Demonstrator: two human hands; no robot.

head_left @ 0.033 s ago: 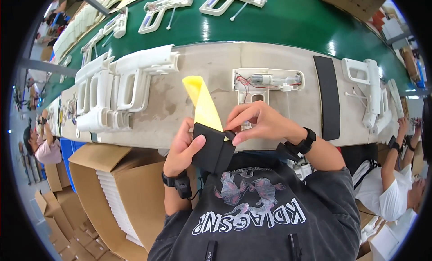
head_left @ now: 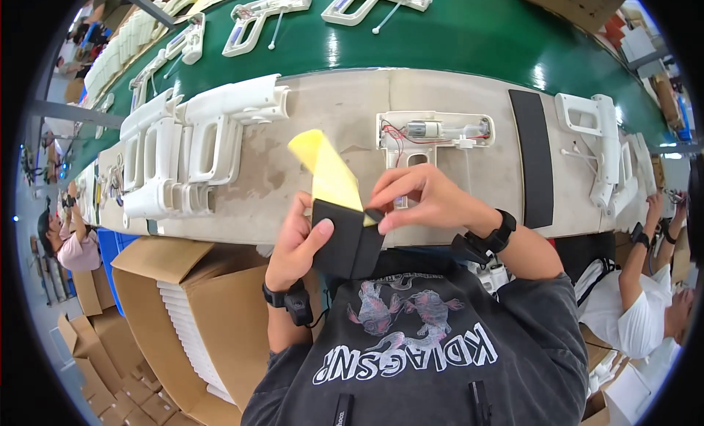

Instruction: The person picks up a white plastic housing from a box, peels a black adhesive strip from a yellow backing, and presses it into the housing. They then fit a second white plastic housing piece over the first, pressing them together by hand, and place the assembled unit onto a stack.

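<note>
Frame centre: black strips (head_left: 337,240) clamped by fingers of left hand (head_left: 295,244); 1 end pinched by right hand (head_left: 419,198).

The one head-worn fisheye view looks down from close above the wearer's dark shirt (head_left: 433,378) and faces forward across the counter (head_left: 330,96) to the green surface (head_left: 469,33) beyond; it sits upright, centres roughly on the black piece (head_left: 337,242), and bends straight edges toward its dark rim.
</note>
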